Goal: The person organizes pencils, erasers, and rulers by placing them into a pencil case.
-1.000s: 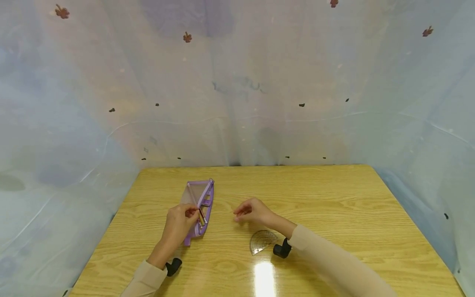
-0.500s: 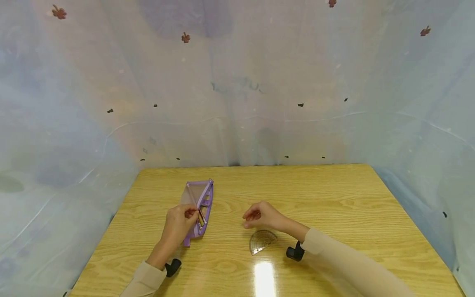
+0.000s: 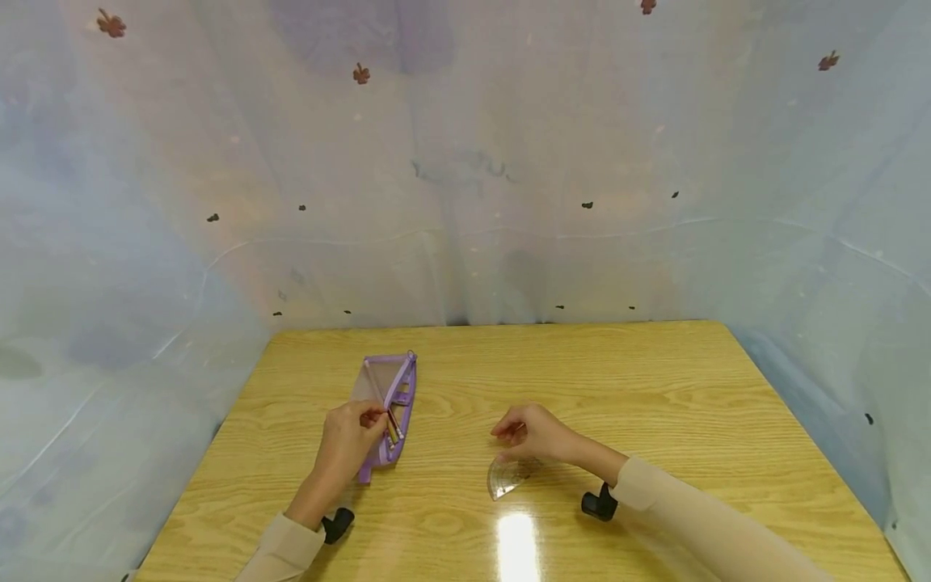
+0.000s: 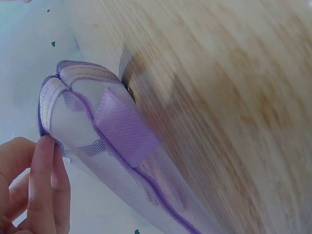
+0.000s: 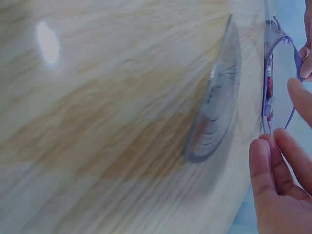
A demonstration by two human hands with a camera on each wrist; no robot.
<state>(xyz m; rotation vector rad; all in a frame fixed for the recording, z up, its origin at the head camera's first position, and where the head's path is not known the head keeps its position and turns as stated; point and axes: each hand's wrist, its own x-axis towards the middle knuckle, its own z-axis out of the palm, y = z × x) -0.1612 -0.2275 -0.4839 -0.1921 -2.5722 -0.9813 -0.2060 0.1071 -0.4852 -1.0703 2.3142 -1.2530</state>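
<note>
A purple mesh pencil case [image 3: 376, 375] lies unzipped at the table's left, with several pencils [image 3: 395, 430] showing in its opening. My left hand [image 3: 347, 434] pinches the edge of that opening between thumb and fingertips. The left wrist view shows the fingers on the rim, near a purple fabric tab [image 4: 126, 129]. A clear semicircular protractor [image 3: 503, 480] lies flat on the table to the right. Above its far edge hovers my right hand [image 3: 537, 435], fingers loosely bent with nothing between them; it hides part of the protractor. In the right wrist view the fingertips are apart from the protractor [image 5: 218, 105].
The wood-grain table [image 3: 618, 380] reaches back to a pale patterned curtain [image 3: 465, 162] that hangs on three sides. Bright glare [image 3: 518, 546] lies near the front. A black wrist camera [image 3: 600, 503] juts out below the right wrist.
My right hand has moved right and toward me, from beside the case to over the protractor. The left hand keeps its grip on the case's edge.
</note>
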